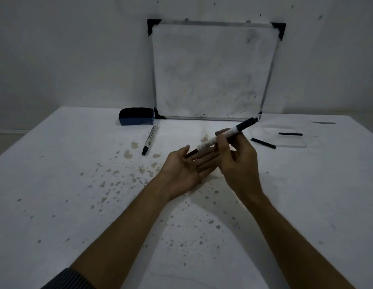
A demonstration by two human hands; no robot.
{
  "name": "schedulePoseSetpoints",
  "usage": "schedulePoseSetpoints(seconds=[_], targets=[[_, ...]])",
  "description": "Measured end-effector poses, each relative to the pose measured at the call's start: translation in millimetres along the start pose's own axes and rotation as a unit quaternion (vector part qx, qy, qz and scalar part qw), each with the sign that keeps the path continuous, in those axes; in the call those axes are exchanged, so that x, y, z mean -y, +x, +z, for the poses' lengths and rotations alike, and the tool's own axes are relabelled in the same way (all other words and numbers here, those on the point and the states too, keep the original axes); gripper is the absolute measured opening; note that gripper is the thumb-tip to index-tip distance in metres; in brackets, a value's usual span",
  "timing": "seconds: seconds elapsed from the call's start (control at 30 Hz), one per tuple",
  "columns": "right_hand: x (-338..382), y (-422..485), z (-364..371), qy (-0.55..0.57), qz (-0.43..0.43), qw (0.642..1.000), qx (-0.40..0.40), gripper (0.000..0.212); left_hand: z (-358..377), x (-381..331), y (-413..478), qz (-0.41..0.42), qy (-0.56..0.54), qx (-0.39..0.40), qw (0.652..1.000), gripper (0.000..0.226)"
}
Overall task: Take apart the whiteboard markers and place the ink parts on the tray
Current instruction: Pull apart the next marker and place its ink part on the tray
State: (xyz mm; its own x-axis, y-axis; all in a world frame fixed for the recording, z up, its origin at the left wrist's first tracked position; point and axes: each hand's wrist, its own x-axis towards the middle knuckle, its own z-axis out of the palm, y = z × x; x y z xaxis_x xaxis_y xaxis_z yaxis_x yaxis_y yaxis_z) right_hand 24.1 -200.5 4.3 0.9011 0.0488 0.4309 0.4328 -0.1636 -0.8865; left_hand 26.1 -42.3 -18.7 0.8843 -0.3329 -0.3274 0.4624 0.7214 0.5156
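White marker held over a stained desk

Right hand (236, 161) pinches a whiteboard marker (225, 135) in its fingers, tilted, black ink core poking from the low end onto the left hand (186, 168), palm up, fingers spread. Two ink sticks (263, 143) lie at a clear tray (285, 130) to the right. Another marker (150, 139), an eraser (136, 116) and a leaning whiteboard (212, 69) sit behind.

Head-worn view, facing forward-down, close over table (56, 184)
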Motion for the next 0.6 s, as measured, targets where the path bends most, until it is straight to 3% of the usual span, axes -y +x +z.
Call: schedulePoseSetpoints(seconds=[0.13, 0.37, 0.5, 0.6], targets=[[-12, -16, 22, -0.154, -0.002, 0.984, 0.092, 0.026, -5, -7, 1, 0.005, -0.032, -0.013, 0.999, 0.053], [-7, -15, 22, -0.09, -0.013, 0.995, 0.05, 0.023, -6, -6, 1, 0.013, -0.024, -0.025, 0.999, 0.055], [-13, -14, 21, -0.146, -0.024, 0.984, 0.102, 0.022, -7, -10, 2, 0.0, -0.026, -0.012, 1.0, 0.054], [-11, -9, 16, -0.081, 0.017, 0.995, 0.05, 0.02, -6, -8, 1, 0.008, 0.001, -0.026, 1.0, 0.05]])
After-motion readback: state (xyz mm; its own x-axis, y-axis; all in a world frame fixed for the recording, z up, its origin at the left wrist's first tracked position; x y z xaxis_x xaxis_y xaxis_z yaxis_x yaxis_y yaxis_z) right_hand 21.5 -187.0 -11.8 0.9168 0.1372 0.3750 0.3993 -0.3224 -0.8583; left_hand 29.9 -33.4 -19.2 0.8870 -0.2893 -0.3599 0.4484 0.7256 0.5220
